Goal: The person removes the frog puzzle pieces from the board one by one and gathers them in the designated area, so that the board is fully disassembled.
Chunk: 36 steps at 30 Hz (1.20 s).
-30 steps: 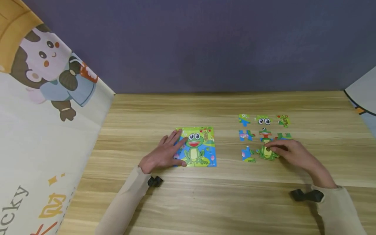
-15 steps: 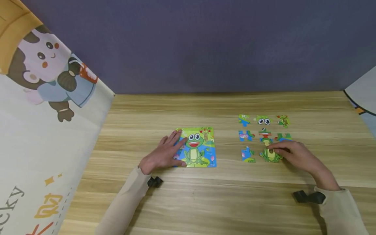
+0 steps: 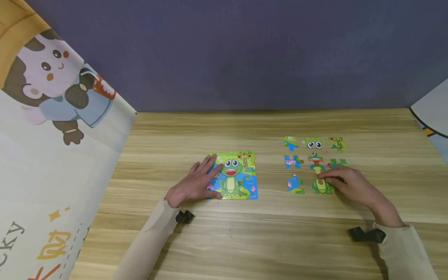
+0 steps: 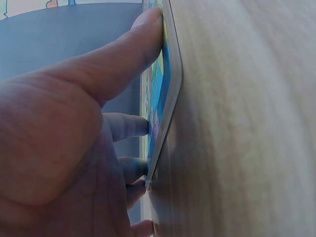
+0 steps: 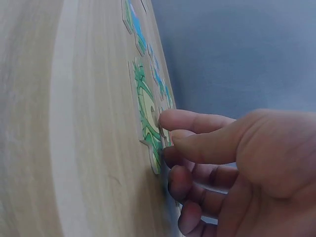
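Observation:
My left hand [image 3: 196,184] lies spread over the left side of a square frog picture board [image 3: 241,182]. In the left wrist view its thumb and fingertips rest on the board's [image 4: 160,84] printed face. At the right, my right hand [image 3: 350,186] touches the table end of the frog-body puzzle piece [image 3: 321,189] with its index fingertip, near the piece's notch. The right wrist view shows this piece [image 5: 145,106] lying flat, the thumb close to the index finger and the other fingers loosely curled. Just beyond it lies the frog-mouth piece [image 3: 316,159].
Loose puzzle pieces lie in spaced rows: a left-corner piece [image 3: 291,143], an eyes piece [image 3: 314,144], a tree piece [image 3: 337,144], a left-side piece [image 3: 293,161] and a lower-left piece [image 3: 295,184]. The right-side piece [image 3: 337,162] is partly hidden by my hand. A dark panel [image 3: 273,58] stands behind the wooden table.
The frog-body piece has shifted right and straightened, then moved slightly back left under my right fingers. My left hand and the board have stayed put.

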### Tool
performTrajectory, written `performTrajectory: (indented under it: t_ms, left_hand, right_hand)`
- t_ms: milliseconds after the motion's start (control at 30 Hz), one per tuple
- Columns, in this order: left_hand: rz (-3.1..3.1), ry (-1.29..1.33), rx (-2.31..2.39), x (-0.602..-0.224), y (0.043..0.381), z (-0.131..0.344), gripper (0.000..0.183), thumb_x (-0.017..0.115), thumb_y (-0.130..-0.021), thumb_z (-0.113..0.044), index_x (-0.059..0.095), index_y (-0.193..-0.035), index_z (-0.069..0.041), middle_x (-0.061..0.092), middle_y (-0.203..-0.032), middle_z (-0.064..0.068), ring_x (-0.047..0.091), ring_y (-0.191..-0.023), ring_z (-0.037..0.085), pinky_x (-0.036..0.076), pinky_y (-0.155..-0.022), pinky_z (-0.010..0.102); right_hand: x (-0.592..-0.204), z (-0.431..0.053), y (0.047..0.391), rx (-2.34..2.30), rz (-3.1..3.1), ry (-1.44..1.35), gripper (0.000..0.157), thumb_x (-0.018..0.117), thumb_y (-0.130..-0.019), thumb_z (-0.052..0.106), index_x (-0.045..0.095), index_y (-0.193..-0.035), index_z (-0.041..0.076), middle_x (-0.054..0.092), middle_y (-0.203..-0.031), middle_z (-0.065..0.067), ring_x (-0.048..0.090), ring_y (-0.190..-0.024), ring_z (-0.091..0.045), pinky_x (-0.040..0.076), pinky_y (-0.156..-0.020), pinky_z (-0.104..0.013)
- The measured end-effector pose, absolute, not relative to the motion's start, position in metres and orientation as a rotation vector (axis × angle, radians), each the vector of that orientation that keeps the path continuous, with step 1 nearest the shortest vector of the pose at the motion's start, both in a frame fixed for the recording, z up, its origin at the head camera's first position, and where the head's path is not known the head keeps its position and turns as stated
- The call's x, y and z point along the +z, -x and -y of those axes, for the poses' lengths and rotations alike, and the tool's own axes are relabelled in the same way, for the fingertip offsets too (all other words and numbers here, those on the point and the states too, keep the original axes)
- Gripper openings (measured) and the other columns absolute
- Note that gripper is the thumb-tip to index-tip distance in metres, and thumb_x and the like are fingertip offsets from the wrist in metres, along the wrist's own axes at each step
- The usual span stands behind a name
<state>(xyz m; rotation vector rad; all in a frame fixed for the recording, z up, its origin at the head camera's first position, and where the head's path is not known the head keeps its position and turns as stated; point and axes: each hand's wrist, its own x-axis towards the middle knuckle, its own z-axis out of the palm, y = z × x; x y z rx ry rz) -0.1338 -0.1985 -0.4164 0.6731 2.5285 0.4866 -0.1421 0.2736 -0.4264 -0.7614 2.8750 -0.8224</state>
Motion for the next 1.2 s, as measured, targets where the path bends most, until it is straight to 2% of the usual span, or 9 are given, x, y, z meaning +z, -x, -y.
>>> performTrajectory:
  t_ms: [233, 567, 833, 1033, 1200]
  left_hand:
    - [-2.527, -0.673, 0.491, -0.416, 0.134, 0.199, 0.097, 0.071, -0.088, -0.051, 0.02, -0.161, -0.011, -0.006, -0.17, 0.018, -0.006, -0.158, 0.038, 0.007, -0.124, 0.066]
    - [-2.527, -0.675, 0.486, -0.417, 0.134, 0.2, 0.098, 0.071, -0.088, -0.051, 0.019, -0.161, -0.011, -0.006, -0.169, 0.019, -0.006, -0.158, 0.038, 0.007, -0.124, 0.066]
    - [-2.518, -0.664, 0.498, -0.416, 0.134, 0.198, 0.098, 0.07, -0.088, -0.051, 0.018, -0.161, -0.013, -0.008, -0.17, 0.016, -0.008, -0.158, 0.035, 0.005, -0.125, 0.064]
    - [-2.522, -0.66, 0.489, -0.417, 0.135, 0.197, 0.097, 0.07, -0.088, -0.051, 0.018, -0.161, -0.013, -0.008, -0.17, 0.016, -0.008, -0.158, 0.035, 0.006, -0.125, 0.064]
    - [-2.522, -0.662, 0.493, -0.418, 0.135, 0.198, 0.097, 0.07, -0.088, -0.051, 0.019, -0.161, -0.012, -0.007, -0.17, 0.017, -0.007, -0.158, 0.036, 0.006, -0.125, 0.065]
  right_hand:
    - [-0.424, -0.274, 0.143, -0.807, -2.887, 0.724, 0.026, 0.073, -0.084, -0.004, 0.078, -0.105, 0.012, 0.075, -0.099, -0.003, 0.05, -0.093, 0.018, 0.045, -0.073, -0.01]
    - [-0.413, -0.256, 0.146, -0.822, -2.856, 0.717, 0.026, 0.073, -0.087, 0.0, 0.073, -0.112, 0.006, 0.065, -0.085, 0.006, 0.046, -0.076, 0.008, 0.044, -0.063, -0.019]
    - [-0.411, -0.229, 0.15, -0.924, -2.786, 0.768, 0.023, 0.073, -0.088, 0.004, 0.074, -0.11, 0.008, 0.07, -0.093, 0.004, 0.053, -0.08, 0.008, 0.049, -0.067, -0.019]
    - [-0.411, -0.206, 0.152, -0.947, -2.757, 0.799, 0.019, 0.072, -0.09, 0.005, 0.075, -0.108, 0.01, 0.069, -0.093, 0.003, 0.056, -0.082, 0.001, 0.048, -0.068, -0.021]
    - [-0.411, -0.189, 0.155, -0.922, -2.71, 0.813, 0.021, 0.07, -0.092, 0.006, 0.073, -0.113, 0.007, 0.069, -0.098, -0.001, 0.059, -0.086, -0.008, 0.049, -0.071, -0.024]
